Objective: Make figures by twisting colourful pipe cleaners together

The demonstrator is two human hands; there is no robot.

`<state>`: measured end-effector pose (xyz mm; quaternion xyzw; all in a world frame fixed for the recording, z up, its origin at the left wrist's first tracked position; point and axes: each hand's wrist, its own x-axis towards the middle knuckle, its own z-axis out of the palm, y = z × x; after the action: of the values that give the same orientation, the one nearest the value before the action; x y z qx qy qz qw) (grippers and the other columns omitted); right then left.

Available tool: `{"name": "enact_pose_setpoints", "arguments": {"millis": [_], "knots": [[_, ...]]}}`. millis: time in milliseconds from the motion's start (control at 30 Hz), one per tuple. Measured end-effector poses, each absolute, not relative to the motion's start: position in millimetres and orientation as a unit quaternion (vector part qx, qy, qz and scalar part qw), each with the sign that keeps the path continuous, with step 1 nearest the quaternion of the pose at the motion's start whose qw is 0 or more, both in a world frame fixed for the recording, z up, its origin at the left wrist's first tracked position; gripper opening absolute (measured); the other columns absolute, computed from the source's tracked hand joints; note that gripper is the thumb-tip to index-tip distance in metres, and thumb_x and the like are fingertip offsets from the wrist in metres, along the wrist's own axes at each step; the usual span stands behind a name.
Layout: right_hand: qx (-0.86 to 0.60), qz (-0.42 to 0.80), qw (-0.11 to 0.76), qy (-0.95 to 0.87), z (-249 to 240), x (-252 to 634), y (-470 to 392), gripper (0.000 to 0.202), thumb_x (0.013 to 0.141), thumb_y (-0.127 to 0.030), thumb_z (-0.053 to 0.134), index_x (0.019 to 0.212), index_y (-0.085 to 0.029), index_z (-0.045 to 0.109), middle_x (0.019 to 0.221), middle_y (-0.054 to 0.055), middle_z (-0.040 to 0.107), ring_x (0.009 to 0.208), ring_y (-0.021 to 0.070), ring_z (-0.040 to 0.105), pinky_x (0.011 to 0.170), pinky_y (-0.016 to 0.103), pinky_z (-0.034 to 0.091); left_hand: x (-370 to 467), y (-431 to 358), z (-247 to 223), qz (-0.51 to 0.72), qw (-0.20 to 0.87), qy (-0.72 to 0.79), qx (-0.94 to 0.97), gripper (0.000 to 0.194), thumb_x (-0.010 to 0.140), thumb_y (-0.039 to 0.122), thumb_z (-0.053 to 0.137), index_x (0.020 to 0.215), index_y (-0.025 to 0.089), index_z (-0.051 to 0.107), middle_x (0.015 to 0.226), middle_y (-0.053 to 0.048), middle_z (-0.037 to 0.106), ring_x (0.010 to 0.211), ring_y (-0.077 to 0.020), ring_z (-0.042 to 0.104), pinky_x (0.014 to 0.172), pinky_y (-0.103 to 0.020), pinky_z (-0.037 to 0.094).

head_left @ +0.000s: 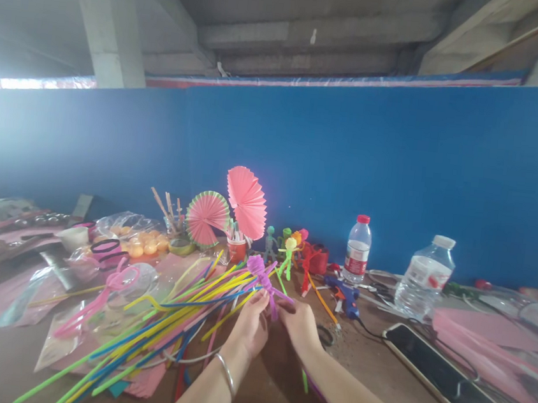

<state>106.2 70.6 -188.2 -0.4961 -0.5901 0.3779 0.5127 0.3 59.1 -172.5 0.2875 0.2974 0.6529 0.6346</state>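
A purple pipe-cleaner figure (261, 271) with a rounded head and thin limbs is held up in front of me over the table. My left hand (252, 325) is closed, thumb and fingers pinching its lower body. From the right, my right hand (298, 325) pinches one of its purple limbs; the fingertips are partly hidden. Just behind stand other small figures, among them a yellow-green figure (288, 258), a teal figure (270, 243) and a red figure (307, 266). To the left lies a large loose bundle of coloured pipe cleaners (174, 323).
A blue glue gun (346, 296) and a phone (456, 388) lie to the right, near two water bottles (357, 249). Pink paper fans (246, 202) rise from a red cup (236, 249). A bag of orange balls (137, 242) sits left. A blue partition (374, 155) stands behind.
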Motion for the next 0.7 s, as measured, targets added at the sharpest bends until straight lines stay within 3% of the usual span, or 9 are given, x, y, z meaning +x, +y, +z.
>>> {"name": "enact_pose_setpoints", "arguments": {"millis": [100,233,367,567,700], "knots": [[-0.481,0.389,0.532,-0.578,-187,105,71,0.024,0.066,-0.022,0.053,0.081,-0.013,0.069,0.069,0.006,0.069,0.068,0.0206,0.063,0.061,0.027,0.047,2,61,-173,0.638,0.647,0.281,0.310,0.016,0.063,0.024,0.068,0.071,0.014,0.058,0.064,-0.003,0.064,0.059,-0.0151,0.060,0.058,-0.025,0.044],[-0.465,0.392,0.547,-0.575,-183,105,71,0.030,0.067,-0.019,0.050,0.090,-0.012,0.067,0.072,0.006,0.069,0.061,0.0183,0.062,0.056,0.026,0.047,3,64,-175,0.646,0.631,0.278,0.326,0.017,0.064,0.025,0.066,0.075,0.015,0.059,0.063,0.000,0.063,0.058,-0.0138,0.059,0.058,-0.024,0.043],[-0.460,0.374,0.554,-0.585,-178,109,69,0.028,0.067,-0.016,0.048,0.084,-0.014,0.069,0.071,0.004,0.069,0.065,0.0182,0.061,0.062,0.027,0.046,3,65,-174,0.655,0.606,0.281,0.354,0.016,0.066,0.024,0.065,0.077,0.014,0.061,0.062,0.001,0.061,0.056,-0.0111,0.056,0.056,-0.022,0.041],[-0.473,0.352,0.549,-0.593,-174,112,70,0.028,0.072,-0.032,0.052,0.082,-0.012,0.069,0.070,0.006,0.069,0.068,0.0210,0.061,0.062,0.028,0.046,3,63,-173,0.652,0.599,0.295,0.359,0.019,0.063,0.024,0.067,0.078,0.013,0.061,0.064,-0.001,0.062,0.058,-0.0120,0.057,0.055,-0.022,0.041],[-0.486,0.331,0.542,-0.600,-173,112,69,0.028,0.072,-0.032,0.051,0.082,-0.012,0.069,0.068,0.006,0.068,0.064,0.0201,0.061,0.058,0.027,0.045,4,62,-173,0.658,0.597,0.297,0.349,0.020,0.063,0.024,0.069,0.078,0.014,0.061,0.072,-0.002,0.064,0.065,-0.0127,0.059,0.059,-0.022,0.042]]}}
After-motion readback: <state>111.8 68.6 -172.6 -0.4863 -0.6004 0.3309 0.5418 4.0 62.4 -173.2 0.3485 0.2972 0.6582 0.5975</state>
